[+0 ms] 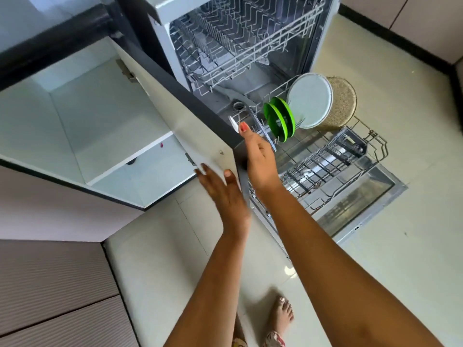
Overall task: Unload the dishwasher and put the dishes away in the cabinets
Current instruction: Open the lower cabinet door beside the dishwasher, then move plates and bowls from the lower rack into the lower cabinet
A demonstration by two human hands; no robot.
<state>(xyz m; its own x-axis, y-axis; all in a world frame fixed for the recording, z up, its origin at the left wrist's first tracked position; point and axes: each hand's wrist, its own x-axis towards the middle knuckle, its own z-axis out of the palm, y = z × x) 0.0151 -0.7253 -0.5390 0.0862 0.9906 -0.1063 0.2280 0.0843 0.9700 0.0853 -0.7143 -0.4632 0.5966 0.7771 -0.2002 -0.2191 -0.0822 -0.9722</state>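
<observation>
At the cabinet (100, 126) door (175, 113), swung open twd us, we've got both hands up. Our left hand (223, 194) lies flat on the door's pale inner face near its lower corner, fingers (208, 177) straight & a bit spread, holding nothing. Our right hand (260, 161) is just beside it, on the far side of the door's dark edge, thumb (243, 127) pointing up along the corner. Its other fingers look curled, but we can't tell whether they grip the edge or anything else. A small white sliver (233, 124) shows by the thumb tip; can't tell what it is.

Past the door the dishwasher (164, 36) stands open, w/ the lower rack (350, 151) pulled out. The dishes sit upright at that rack's back end: two green plates (279, 118), then a white plate (310, 101) just behind, then a speckled plate (345, 101) behind that. A grey perforated piece (261, 130) stands in the rack near our right hand. The upper rack (250, 33) sits inside the machine. Our bare foot (283, 314) is on the pale floor (400, 246).
</observation>
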